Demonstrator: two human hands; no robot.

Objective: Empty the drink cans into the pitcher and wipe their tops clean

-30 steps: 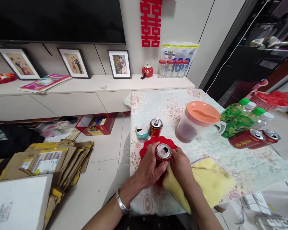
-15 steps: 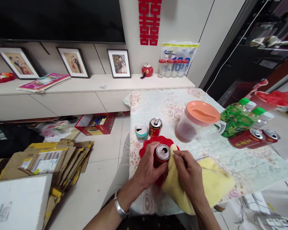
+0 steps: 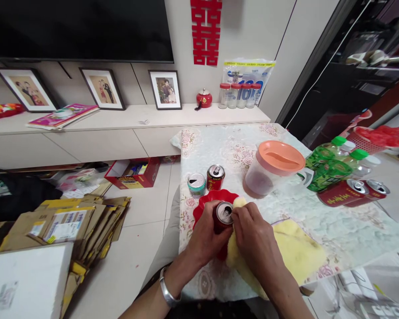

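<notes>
My left hand (image 3: 204, 235) is wrapped round a dark red drink can (image 3: 224, 213) with an opened top, held above a red scalloped dish (image 3: 199, 212). In my right hand (image 3: 256, 232) is a bunched part of a yellow cloth (image 3: 297, 248), its fingers close against the can's upper right side. The rest of that cloth spreads over the table to the right. Just beyond the dish stand a short teal can (image 3: 196, 188) and a red-and-black can (image 3: 216, 181), both upright. My fingers hide much of the held can's body.
A lidded pitcher (image 3: 272, 170) stands on the table (image 3: 213, 141). To its right are green-capped bottles (image 3: 332, 170) and two large red cans (image 3: 344, 192) lying tilted. Flattened cardboard (image 3: 66, 221) lies on the floor at left. A white cabinet (image 3: 119, 119) runs behind.
My right hand has moved up and left with the cloth, nearer the can's top. My left hand keeps its hold on the can.
</notes>
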